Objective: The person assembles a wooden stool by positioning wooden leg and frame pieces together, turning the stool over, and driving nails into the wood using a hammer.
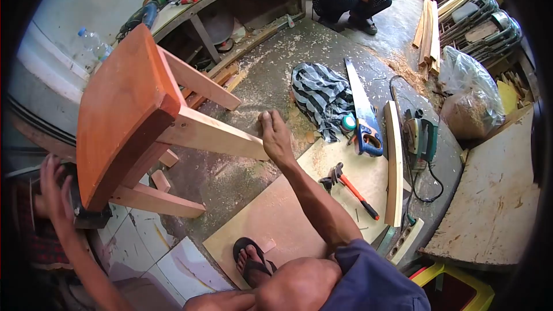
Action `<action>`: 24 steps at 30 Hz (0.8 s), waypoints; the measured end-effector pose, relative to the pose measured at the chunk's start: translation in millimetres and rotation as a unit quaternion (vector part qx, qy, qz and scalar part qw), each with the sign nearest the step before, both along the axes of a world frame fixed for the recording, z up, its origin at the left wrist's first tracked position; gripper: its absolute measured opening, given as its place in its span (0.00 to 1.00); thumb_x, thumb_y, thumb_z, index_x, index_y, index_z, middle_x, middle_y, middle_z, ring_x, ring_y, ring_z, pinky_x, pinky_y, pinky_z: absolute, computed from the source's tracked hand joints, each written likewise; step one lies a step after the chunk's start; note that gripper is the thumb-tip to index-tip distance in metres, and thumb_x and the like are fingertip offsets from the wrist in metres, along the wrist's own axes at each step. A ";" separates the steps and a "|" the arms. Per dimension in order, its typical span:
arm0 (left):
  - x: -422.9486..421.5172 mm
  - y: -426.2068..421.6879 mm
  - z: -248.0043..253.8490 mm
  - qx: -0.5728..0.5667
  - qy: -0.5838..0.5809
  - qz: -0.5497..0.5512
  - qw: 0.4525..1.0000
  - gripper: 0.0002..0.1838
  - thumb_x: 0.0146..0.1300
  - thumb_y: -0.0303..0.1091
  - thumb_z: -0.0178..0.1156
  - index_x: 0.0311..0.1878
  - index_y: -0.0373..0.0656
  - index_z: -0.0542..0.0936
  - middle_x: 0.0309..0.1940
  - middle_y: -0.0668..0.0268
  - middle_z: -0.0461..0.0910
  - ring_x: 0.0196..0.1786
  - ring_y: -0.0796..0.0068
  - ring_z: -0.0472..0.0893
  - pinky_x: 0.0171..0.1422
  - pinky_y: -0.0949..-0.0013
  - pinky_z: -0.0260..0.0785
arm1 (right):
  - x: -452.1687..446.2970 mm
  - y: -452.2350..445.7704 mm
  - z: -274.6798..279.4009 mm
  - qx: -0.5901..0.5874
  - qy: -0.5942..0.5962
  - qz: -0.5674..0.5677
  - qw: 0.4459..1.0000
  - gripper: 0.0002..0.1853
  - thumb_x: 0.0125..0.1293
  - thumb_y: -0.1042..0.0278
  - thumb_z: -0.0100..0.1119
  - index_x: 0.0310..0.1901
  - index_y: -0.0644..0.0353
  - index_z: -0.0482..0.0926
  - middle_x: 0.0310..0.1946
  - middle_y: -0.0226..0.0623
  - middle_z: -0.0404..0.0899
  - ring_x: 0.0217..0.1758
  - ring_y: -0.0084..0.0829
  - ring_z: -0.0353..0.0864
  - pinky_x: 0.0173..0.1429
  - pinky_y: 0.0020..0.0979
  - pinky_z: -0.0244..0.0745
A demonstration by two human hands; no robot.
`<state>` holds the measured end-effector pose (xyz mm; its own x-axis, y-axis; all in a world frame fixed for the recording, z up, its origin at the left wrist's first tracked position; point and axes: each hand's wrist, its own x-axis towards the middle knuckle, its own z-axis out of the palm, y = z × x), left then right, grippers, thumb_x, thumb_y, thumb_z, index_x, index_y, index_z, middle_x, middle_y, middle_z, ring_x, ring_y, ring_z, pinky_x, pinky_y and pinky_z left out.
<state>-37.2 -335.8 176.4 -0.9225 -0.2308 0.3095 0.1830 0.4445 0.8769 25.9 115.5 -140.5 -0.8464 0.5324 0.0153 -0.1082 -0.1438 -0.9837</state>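
The bare right hand point(275, 138) is at the far end of a bare right forearm point(314, 196) that reaches diagonally up and leftward across the view, its back largely showing, its fingers bent and bunched together and its palm side hidden. At the left edge, the bare left hand point(53, 191) is raised and open, its slightly blurred fingers pointing upward and parted, above a slanting bare left forearm point(86, 259).

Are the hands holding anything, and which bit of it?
The right hand is at the foot end of a pale wooden leg of the orange-topped wooden stool; whether it grips can't be told. The left hand looks open.
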 end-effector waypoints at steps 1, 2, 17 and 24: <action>-19.7 -11.6 -2.6 0.046 -0.119 -0.010 0.992 0.24 0.78 0.47 0.54 0.68 0.43 0.74 0.57 0.59 0.78 0.62 0.69 0.76 0.62 0.63 0.71 | -10.1 -3.1 -12.7 0.053 0.008 -0.001 0.999 0.17 0.84 0.57 0.43 0.42 0.60 0.74 0.29 0.32 0.76 0.35 0.23 0.77 0.44 0.28 0.75; -42.0 -5.9 -5.7 0.096 -0.255 -0.006 0.962 0.26 0.78 0.51 0.53 0.69 0.42 0.74 0.59 0.60 0.79 0.61 0.69 0.78 0.62 0.63 0.72 | -20.2 -10.4 -17.4 0.106 0.022 0.001 0.994 0.18 0.84 0.56 0.42 0.41 0.61 0.74 0.29 0.31 0.76 0.37 0.23 0.76 0.46 0.28 0.74; -98.0 0.9 -52.5 0.339 -0.233 -0.356 0.839 0.28 0.78 0.46 0.54 0.72 0.38 0.70 0.66 0.60 0.77 0.65 0.67 0.79 0.71 0.63 0.71 | -7.5 -27.9 45.1 -0.035 0.096 -0.100 0.990 0.18 0.82 0.58 0.44 0.33 0.56 0.72 0.23 0.22 0.65 0.25 0.17 0.61 0.30 0.24 0.57; 74.1 52.3 -154.7 0.328 -0.035 -0.183 0.926 0.25 0.79 0.44 0.51 0.70 0.37 0.71 0.62 0.60 0.77 0.62 0.67 0.79 0.68 0.63 0.71 | -18.6 24.9 156.1 0.148 0.229 -0.060 0.960 0.17 0.81 0.59 0.50 0.37 0.61 0.77 0.23 0.24 0.71 0.25 0.15 0.67 0.28 0.24 0.62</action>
<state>36.9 -283.5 21.7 -0.9885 -0.0154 0.1503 0.1489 -0.2685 0.9517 7.3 140.4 15.6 -0.6482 0.5406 0.5363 -0.5369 0.1749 -0.8253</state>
